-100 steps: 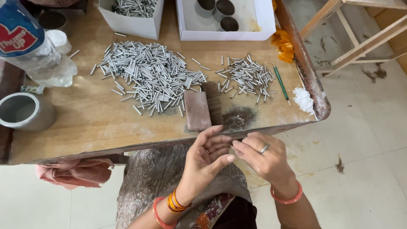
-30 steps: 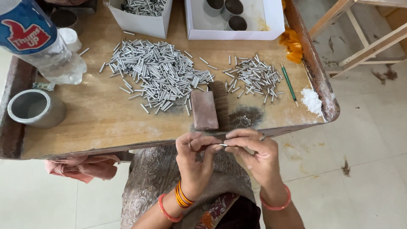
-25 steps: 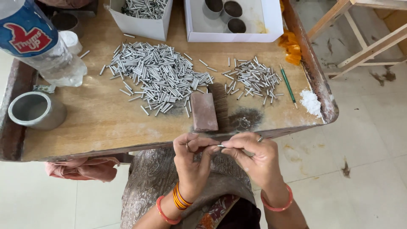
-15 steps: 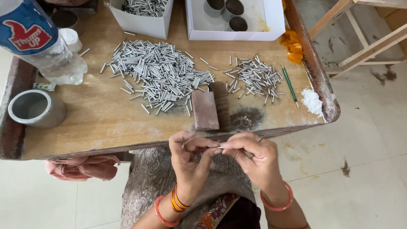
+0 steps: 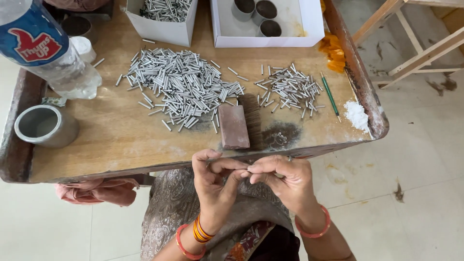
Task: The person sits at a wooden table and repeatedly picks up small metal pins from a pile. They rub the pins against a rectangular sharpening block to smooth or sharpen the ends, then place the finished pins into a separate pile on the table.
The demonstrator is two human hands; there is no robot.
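My left hand [image 5: 216, 180] and my right hand [image 5: 282, 179] meet fingertip to fingertip just below the front edge of the wooden table [image 5: 121, 145], over my lap. Between the fingertips they pinch a small thin silvery piece [image 5: 249, 168], mostly hidden by the fingers. On the table lie a large heap of short metal tubes [image 5: 181, 87] and a smaller heap [image 5: 289, 89]. A brown block-shaped brush [image 5: 234, 126] rests near the front edge, just beyond my hands.
A metal cup [image 5: 46, 126] stands at the left, with a plastic bottle [image 5: 48, 48] behind it. Two white boxes sit at the back, one with tubes [image 5: 164, 17], one with small tins [image 5: 266, 21]. A green stick [image 5: 330, 95] and white powder [image 5: 356, 114] lie at the right.
Over the last seconds my hands closed together and took up a thin piece between the fingertips. In the last second they have stayed joined, shifting only slightly.
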